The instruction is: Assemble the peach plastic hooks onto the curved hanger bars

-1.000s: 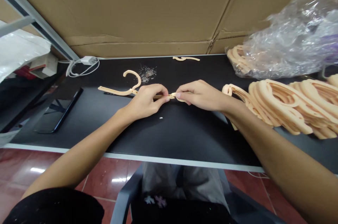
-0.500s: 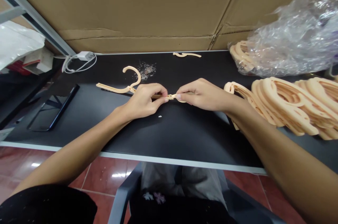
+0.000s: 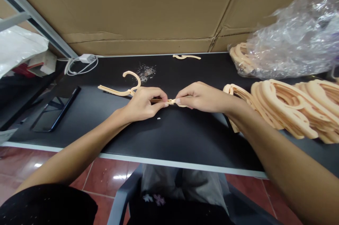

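Observation:
A peach-coloured plastic hanger (image 3: 120,90) lies low over the black table (image 3: 172,136), its hook curling up at the left. My left hand (image 3: 144,103) is closed around the hanger's bar just right of the hook. My right hand (image 3: 202,96) pinches the bar's right end, fingertips almost meeting those of the left hand. A small white fleck (image 3: 158,118) lies on the table under the hands.
A row of stacked peach hangers (image 3: 288,106) fills the right side, with a crumpled clear plastic bag (image 3: 293,37) holding more behind it. A loose hanger piece (image 3: 186,57), some debris (image 3: 147,70), a white charger cable (image 3: 82,63) and a dark phone (image 3: 57,109) lie around. Cardboard backs the table.
Both hands keep the same grip on the hanger; only the view has shifted slightly.

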`<state>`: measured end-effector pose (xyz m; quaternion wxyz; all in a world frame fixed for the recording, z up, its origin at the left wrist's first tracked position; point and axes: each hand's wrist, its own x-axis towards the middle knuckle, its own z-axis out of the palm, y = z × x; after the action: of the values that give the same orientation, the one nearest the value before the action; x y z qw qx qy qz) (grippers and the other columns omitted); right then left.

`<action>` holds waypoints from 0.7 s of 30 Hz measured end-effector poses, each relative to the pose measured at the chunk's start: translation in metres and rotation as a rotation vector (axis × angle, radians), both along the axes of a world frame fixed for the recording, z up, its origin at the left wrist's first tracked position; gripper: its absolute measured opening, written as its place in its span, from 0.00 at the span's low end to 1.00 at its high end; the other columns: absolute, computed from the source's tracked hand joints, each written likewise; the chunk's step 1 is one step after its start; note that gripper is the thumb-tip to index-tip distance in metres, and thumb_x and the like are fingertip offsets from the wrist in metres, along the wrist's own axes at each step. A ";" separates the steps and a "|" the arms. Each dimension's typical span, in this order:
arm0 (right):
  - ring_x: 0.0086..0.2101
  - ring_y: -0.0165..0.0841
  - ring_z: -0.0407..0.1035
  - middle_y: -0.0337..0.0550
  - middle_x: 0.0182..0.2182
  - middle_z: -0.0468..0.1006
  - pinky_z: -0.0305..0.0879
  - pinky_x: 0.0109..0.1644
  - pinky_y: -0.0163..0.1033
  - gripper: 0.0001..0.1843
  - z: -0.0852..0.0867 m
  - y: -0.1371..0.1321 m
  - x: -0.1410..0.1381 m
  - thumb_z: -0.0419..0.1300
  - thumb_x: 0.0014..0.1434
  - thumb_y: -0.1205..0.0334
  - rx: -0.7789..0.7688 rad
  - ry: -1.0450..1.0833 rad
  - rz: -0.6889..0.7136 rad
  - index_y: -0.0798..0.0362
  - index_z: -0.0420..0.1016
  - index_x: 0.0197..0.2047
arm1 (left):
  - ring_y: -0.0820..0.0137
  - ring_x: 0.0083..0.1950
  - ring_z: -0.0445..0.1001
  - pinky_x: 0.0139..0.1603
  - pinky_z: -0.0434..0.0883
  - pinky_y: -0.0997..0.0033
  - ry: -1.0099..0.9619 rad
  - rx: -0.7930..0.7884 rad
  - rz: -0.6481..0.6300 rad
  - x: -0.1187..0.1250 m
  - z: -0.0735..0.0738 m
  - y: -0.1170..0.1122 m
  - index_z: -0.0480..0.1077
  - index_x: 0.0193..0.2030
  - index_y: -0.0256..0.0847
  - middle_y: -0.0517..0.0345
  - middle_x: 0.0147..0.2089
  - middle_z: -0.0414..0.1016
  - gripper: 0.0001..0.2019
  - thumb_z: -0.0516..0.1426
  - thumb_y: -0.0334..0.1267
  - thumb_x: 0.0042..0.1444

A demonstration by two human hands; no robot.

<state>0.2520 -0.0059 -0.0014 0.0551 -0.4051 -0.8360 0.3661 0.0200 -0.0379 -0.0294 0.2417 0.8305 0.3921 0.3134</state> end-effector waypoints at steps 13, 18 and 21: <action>0.29 0.31 0.63 0.38 0.28 0.77 0.48 0.36 0.39 0.17 0.003 -0.011 -0.006 0.53 0.66 0.52 0.174 -0.145 -0.015 0.46 0.81 0.33 | 0.69 0.34 0.80 0.37 0.75 0.71 -0.018 -0.070 0.010 0.000 0.004 0.000 0.79 0.33 0.38 0.54 0.34 0.83 0.04 0.64 0.36 0.56; 0.31 0.34 0.67 0.42 0.32 0.81 0.46 0.35 0.41 0.19 0.003 -0.020 -0.008 0.52 0.69 0.53 0.341 -0.215 -0.006 0.45 0.83 0.37 | 0.68 0.36 0.81 0.38 0.75 0.71 -0.033 -0.113 0.021 0.000 0.007 0.000 0.79 0.31 0.39 0.54 0.34 0.83 0.04 0.65 0.35 0.55; 0.33 0.37 0.71 0.48 0.36 0.83 0.46 0.35 0.43 0.19 0.004 -0.024 -0.012 0.51 0.70 0.57 0.434 -0.306 0.006 0.47 0.84 0.37 | 0.67 0.36 0.81 0.37 0.76 0.71 -0.037 -0.140 0.021 0.000 0.009 0.001 0.80 0.31 0.39 0.53 0.34 0.84 0.04 0.65 0.36 0.55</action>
<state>0.2401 -0.0303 0.0021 0.0126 -0.4319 -0.8947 0.1128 0.0196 -0.0368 -0.0209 0.3029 0.8015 0.4172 0.3030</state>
